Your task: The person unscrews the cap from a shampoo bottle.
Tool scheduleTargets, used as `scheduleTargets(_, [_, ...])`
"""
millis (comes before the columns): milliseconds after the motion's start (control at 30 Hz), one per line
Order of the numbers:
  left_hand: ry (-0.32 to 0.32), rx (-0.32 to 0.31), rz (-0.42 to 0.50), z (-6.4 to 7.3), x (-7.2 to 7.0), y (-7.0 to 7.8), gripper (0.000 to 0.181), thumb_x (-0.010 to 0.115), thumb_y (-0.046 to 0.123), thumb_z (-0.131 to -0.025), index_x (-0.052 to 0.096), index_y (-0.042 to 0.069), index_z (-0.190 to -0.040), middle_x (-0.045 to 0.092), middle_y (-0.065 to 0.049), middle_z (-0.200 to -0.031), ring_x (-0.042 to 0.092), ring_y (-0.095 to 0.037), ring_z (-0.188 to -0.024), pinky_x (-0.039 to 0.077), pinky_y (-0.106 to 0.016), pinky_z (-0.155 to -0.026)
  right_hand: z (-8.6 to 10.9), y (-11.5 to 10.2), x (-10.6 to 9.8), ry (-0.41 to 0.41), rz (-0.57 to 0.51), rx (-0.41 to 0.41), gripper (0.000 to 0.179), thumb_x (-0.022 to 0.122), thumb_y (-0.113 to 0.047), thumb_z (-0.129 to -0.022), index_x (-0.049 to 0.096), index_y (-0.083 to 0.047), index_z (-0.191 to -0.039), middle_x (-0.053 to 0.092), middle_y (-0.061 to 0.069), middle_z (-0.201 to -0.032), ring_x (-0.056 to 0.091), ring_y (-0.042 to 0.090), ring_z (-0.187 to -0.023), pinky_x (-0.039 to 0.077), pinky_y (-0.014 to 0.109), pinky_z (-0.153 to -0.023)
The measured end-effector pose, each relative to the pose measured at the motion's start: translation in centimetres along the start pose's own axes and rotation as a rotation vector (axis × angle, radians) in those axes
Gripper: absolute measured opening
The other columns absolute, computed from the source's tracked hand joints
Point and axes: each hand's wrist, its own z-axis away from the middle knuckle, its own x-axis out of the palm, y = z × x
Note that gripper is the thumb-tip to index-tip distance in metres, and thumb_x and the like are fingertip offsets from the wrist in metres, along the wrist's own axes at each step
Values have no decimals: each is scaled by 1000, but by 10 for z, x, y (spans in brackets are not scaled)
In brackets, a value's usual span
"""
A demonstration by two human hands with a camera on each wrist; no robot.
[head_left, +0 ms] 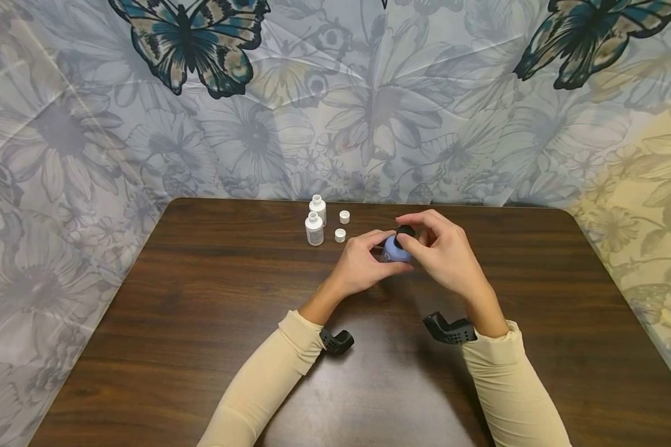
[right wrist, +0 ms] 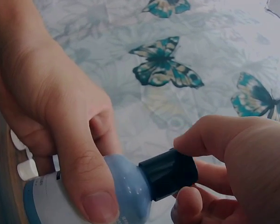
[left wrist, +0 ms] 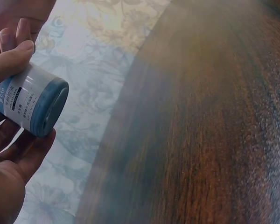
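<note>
My left hand (head_left: 363,261) grips the body of a blue bottle (head_left: 396,249) with a pale printed label, thumb along one side and fingers round the other. The thumb and fingers of my right hand (head_left: 444,251) pinch the black cap (right wrist: 168,173) at its top. In the right wrist view the cap sits on the bottle's shoulder, and the bottle lies tilted. Its blue base (left wrist: 50,107) faces the table side in the left wrist view. Left of the hands stand two small white bottles (head_left: 315,230) with bare necks, and two white caps (head_left: 340,235) lie beside them.
The dark wooden table (head_left: 201,347) spreads under both forearms. A cloth with butterflies and flowers (head_left: 380,112) hangs right behind its back edge. Black wrist cameras (head_left: 450,329) are strapped at both cuffs.
</note>
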Motion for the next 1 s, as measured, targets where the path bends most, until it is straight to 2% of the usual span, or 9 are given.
scheduleTargets(167, [-8,-11,-5,0,0,-1,50,90,26,-78,71,12,-122,75,-3,-115,69,-10,-100,56,-17,-88,0,-1,-2,-27,-14,16,25,72,-13,-94,73,-15,-119,60,-1,-88,47,9,-65,38,21,-55])
scheduleTargets(400, [-1,20,-9,1,2,-1,49,91,27,-78,72,16,-122,76,1,-115,67,-5,-102,56,-18,-90,0,-2,-2,-1,33,115,36,82,-33,-87,71,-16,-117,68,2,-102,50,10,-64,40,21,-52])
scheduleTargets(500, [-3,25,10,1,3,-1,48,91,26,-78,72,16,-121,76,1,-115,67,-5,-101,57,-21,-90,0,-1,0,22,53,131,37,84,-35,-84,70,-14,-111,67,3,-98,50,11,-63,40,22,-52])
scheduleTargets(700, [-5,20,26,1,2,-1,49,91,27,-78,72,17,-123,76,1,-114,67,-6,-101,59,-27,-90,-1,0,1,43,50,94,32,85,-28,-84,70,-10,-106,64,6,-93,48,10,-62,39,21,-52])
scheduleTargets(1000, [6,-1,-26,1,1,0,53,91,27,-77,71,13,-124,76,-1,-115,68,-9,-101,55,-18,-88,0,2,-4,-26,-28,22,29,80,-15,-89,73,-16,-117,56,1,-82,49,9,-61,39,21,-52])
